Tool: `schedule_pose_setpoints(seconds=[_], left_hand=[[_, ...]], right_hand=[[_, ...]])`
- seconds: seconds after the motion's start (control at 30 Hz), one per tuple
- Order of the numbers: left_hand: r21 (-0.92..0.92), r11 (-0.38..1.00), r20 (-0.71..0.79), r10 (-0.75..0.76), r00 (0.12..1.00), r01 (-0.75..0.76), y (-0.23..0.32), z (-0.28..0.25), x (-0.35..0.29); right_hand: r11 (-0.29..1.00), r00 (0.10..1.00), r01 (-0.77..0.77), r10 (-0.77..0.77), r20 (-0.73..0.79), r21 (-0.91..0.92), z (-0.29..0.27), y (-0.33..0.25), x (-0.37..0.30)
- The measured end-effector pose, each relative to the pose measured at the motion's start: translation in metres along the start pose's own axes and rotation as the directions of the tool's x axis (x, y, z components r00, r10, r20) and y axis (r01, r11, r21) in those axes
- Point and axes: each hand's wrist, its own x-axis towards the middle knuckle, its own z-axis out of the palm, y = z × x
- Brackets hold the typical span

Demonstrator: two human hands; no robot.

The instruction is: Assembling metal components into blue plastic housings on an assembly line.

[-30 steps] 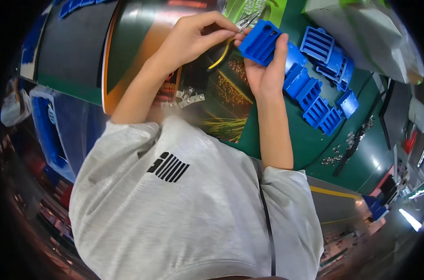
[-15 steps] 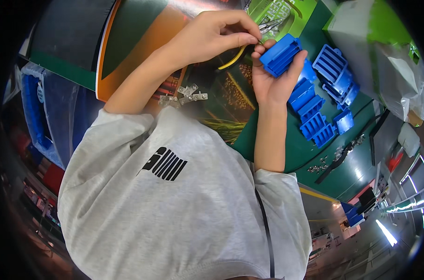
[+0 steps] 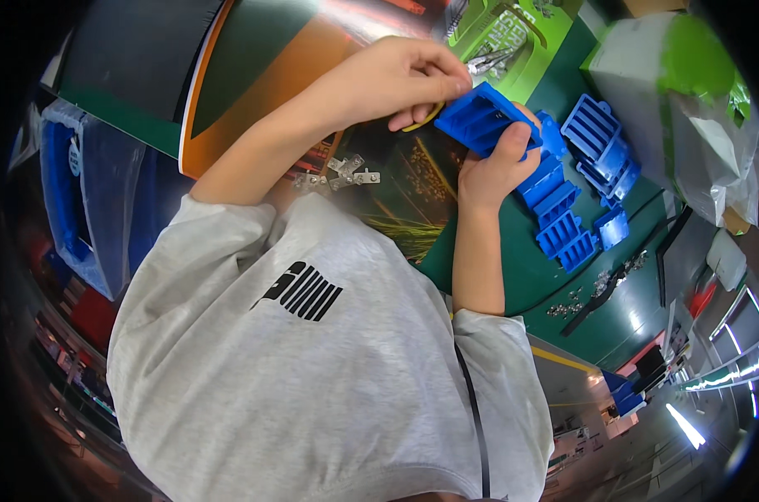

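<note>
My right hand (image 3: 503, 163) grips a blue slotted plastic case (image 3: 485, 119) from its right side, thumb over the near edge. The case is tilted, so its open compartments show. At its upper left corner, my left hand (image 3: 429, 84) has thumb and forefinger pinched together; whatever they hold is hidden or too small to name. A curved yellow handle (image 3: 424, 122) shows beside the left hand's lower fingers; I cannot tell if they touch it. Several small metal contact plates (image 3: 346, 172) lie near my chest, left of the hands.
More blue slotted cases (image 3: 555, 209) lie to the right on the green table (image 3: 521, 280). Silver small parts (image 3: 567, 305) sit near a black strip. Beyond the hands, metal pieces rest on a green printed sheet (image 3: 540, 63). A green-and-white plastic bag (image 3: 655, 79) stands at far right.
The right hand has turned the case so its compartments now show, bringing it slightly left and nearer. The left hand has come down a little and stays pinched beside it.
</note>
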Motion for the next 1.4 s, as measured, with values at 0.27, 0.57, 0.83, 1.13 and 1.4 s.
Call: schedule_pose_setpoints(seconds=[0.27,0.57,0.83,1.13,1.4], left_hand=[[0.102,0.98,-0.19,0.187,0.964,-0.17,0.004,-0.002,-0.004],[0.621,0.533,-0.084,0.775,0.627,-0.575,0.002,-0.002,-0.003],[0.699,0.514,-0.084,0.75,0.656,-0.498,0.004,0.008,-0.008],[0.693,0.537,-0.14,0.754,0.641,-0.481,-0.014,0.01,0.006],[0.101,0.969,-0.229,0.244,0.942,-0.226,0.004,0.015,-0.009]], right_hand=[[0.875,0.881,-0.442,0.383,0.279,0.195,0.006,-0.019,0.014],[0.863,0.829,-0.505,0.487,0.274,-0.007,0.005,-0.03,0.013],[0.896,0.855,-0.44,0.441,0.273,-0.068,-0.006,-0.01,0.015],[0.863,0.845,-0.497,0.457,0.278,0.088,-0.003,-0.014,0.014],[0.989,0.98,-0.088,0.107,0.169,-0.116,0.005,-0.024,-0.003]])
